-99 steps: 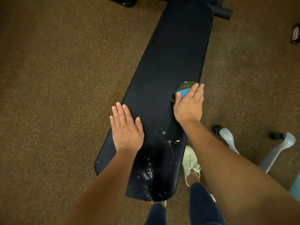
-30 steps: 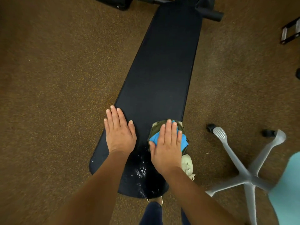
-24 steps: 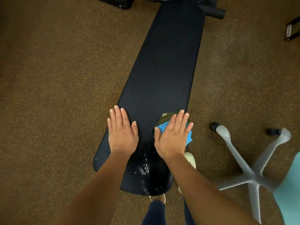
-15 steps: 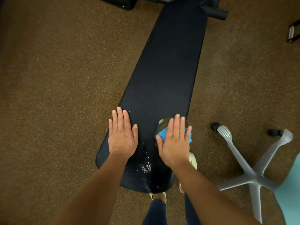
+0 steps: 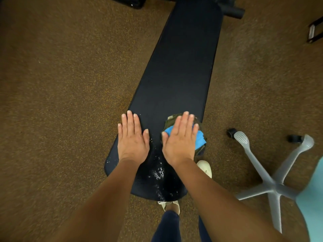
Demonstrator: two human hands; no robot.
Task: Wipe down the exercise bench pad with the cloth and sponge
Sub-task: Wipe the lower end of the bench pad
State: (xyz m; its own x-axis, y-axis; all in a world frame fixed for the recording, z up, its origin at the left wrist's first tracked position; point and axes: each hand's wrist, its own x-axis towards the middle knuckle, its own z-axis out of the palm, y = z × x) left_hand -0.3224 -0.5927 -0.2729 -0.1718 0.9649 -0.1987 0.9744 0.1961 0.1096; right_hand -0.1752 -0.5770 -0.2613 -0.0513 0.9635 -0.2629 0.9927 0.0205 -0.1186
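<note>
1. Now the right hand [image 5: 180,140] lies flat, fingers straight, pressing the blue-and-green cloth and sponge [image 5: 200,139] at the bench pad's [image 5: 178,75] right edge, nearer its near end than 3.3 s ago.
2. The left hand [image 5: 133,140] stays spread flat on the pad's left edge.
3. White specks [image 5: 158,172] remain between the wrists.
</note>
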